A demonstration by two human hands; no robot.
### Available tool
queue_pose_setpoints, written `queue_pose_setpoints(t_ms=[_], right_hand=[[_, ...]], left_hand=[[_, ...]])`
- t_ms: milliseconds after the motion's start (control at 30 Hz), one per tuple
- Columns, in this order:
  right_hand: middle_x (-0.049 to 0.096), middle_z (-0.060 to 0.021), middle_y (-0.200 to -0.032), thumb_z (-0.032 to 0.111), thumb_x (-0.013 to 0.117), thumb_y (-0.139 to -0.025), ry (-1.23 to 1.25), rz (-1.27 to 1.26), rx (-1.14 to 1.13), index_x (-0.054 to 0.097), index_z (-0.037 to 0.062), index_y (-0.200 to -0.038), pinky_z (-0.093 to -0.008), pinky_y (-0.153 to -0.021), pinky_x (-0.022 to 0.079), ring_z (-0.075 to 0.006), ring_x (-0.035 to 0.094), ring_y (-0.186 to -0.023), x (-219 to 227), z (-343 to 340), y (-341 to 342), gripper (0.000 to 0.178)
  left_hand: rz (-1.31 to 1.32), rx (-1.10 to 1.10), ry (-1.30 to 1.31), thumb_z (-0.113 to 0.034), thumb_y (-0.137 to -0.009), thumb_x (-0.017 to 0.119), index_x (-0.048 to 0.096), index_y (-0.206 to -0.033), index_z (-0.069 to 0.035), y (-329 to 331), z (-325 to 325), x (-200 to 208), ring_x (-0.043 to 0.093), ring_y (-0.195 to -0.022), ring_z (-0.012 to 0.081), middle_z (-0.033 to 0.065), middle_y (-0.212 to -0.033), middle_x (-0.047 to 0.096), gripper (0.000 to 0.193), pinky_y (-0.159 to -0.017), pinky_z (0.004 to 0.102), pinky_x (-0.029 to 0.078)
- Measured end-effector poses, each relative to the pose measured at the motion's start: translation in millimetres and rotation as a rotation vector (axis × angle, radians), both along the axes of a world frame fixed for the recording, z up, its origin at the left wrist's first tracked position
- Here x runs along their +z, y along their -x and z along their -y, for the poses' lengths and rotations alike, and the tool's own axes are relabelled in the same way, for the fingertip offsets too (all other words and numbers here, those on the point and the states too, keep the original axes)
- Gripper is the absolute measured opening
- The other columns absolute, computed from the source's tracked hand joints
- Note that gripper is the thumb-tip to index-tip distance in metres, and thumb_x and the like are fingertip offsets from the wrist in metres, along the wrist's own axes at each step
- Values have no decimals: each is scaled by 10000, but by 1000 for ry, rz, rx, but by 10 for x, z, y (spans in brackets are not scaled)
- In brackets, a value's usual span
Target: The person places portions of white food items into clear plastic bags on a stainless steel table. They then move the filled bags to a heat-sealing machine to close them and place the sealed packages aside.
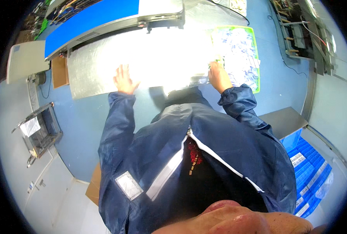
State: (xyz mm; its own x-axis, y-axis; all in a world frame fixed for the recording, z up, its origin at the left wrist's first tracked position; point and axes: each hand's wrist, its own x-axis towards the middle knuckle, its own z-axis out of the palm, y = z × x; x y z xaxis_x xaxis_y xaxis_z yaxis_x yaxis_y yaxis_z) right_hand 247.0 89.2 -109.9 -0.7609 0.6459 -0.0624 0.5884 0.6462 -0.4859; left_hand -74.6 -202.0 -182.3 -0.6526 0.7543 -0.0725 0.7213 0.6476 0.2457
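Note:
My left hand (pixel 125 80) lies with its fingers spread on the near part of a brightly lit, pale work table (pixel 91 70), holding nothing. Farther right, my right hand (pixel 219 77) is closed at the table's right end, beside a green-rimmed tray (pixel 255 50). Glare and the hand itself hide what its fingers hold, if anything. Many small white and bluish pieces (pixel 236 52) fill the tray. Strong light washes out the middle of the table, so small things there cannot be made out.
Behind the table runs a conveyor with a blue belt (pixel 95 19). A cardboard box (pixel 59 72) stands at its left end. A metal frame cart (pixel 41 130) is at the left. Stacked blue bins (pixel 311 171) and a grey-topped surface (pixel 284 121) are at my right.

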Motion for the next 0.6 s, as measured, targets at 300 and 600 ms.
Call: queue_pose_setpoints(t_ms=[300,600], right_hand=[[652,-205,-1001,350,673,-825,-252,271,-319,677,29,-957,-458,-830,500,-363,626,-952,367,-1169,-437,347],[641,-203,-1098,239,659,-795,14,121,-445,640,34,-888,-459,-845,488,-390,614,-994,331,-1123,-398,226]], left_hand=[[130,1179,-496,-386,-688,855,433,-1311,54,-158,476,-299,568,-1010,350,237,-1120,571,872,-901,448,461],[644,1366,-852,-327,-731,837,519,-1210,-28,-241,556,-686,553,-557,191,129,-850,630,648,-422,332,388]])
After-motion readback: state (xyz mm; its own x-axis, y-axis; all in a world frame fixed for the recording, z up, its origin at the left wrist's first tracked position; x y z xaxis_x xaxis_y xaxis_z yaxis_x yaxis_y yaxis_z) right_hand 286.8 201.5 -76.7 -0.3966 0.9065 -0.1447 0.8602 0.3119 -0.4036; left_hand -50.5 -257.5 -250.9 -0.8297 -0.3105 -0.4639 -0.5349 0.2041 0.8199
